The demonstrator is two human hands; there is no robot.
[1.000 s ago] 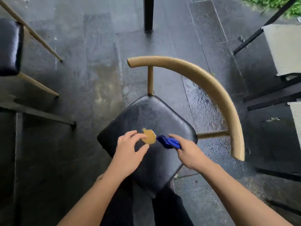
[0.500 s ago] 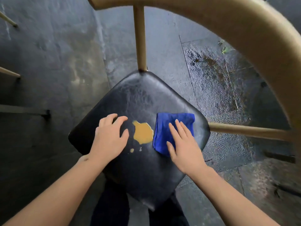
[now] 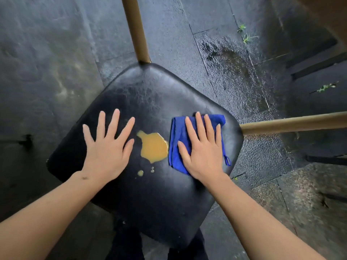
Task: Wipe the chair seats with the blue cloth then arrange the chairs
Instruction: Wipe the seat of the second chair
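Head view: black chair seat (image 3: 150, 102) centre frame, orange spill (image 3: 154, 147) mid-seat, left hand (image 3: 107, 147) flat at spill's 9 o'clock, fingers splayed wide, right hand (image 3: 204, 151) flat, fingers spread, pressing folded blue cloth (image 3: 177, 145) at spill's 3 o'clock, cloth edge touching spill, tan chair struts (image 3: 135, 29) at 12 and 3 o'clock, wet dark paving (image 3: 47, 62) around.

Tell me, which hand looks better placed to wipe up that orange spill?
The right hand: it lies flat on the blue cloth, whose edge sits beside the orange spill. The left hand is bare, flat on the black seat.
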